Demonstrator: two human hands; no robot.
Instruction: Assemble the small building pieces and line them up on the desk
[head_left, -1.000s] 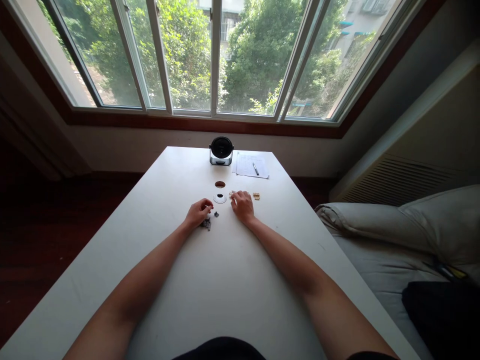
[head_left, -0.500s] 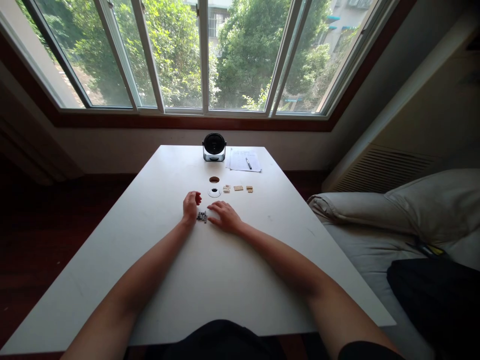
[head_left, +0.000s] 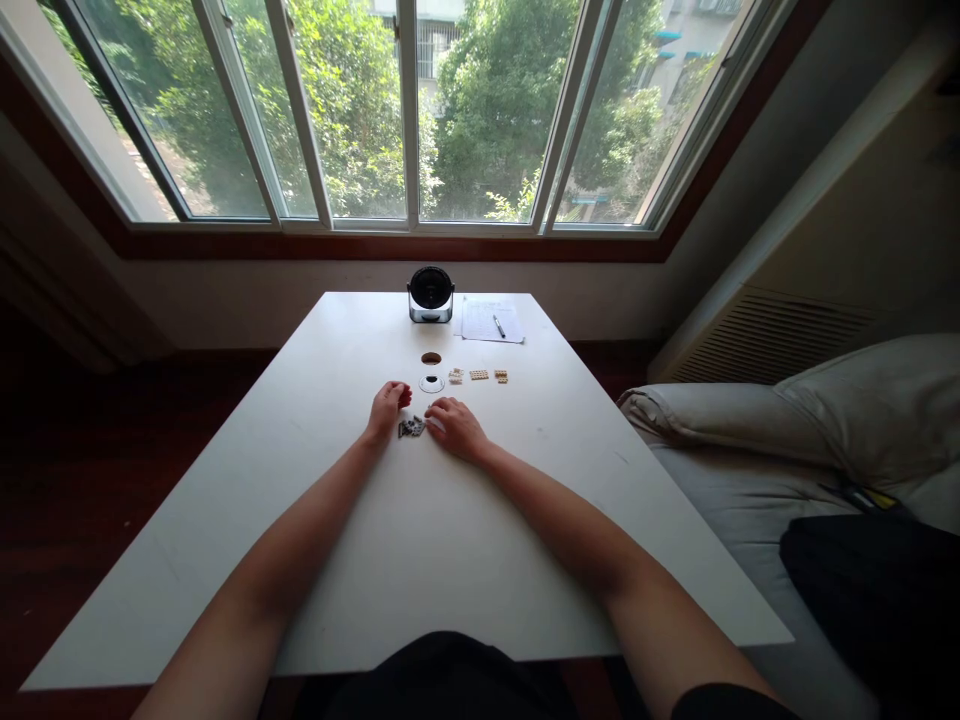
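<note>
Logged from my remote station: left hand [head_left: 388, 411] curled, whether it holds anything hidden; right hand [head_left: 456, 430] half open, apparently empty, fingertips just beside the grey plastic bricks [head_left: 411, 427] between both hands, tan plates [head_left: 478, 375] lying beyond those fingers on the white table [head_left: 450, 560].

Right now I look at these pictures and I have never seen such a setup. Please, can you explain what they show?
No machine appears here. A camera worn on a person's head looks down at their own arms. The curled left hand and the right hand lie on either side of small grey toy-brick pieces; neither clearly holds anything. Farther along the white table are small tan toy-brick plates, a white ring and a round brown piece.
</note>
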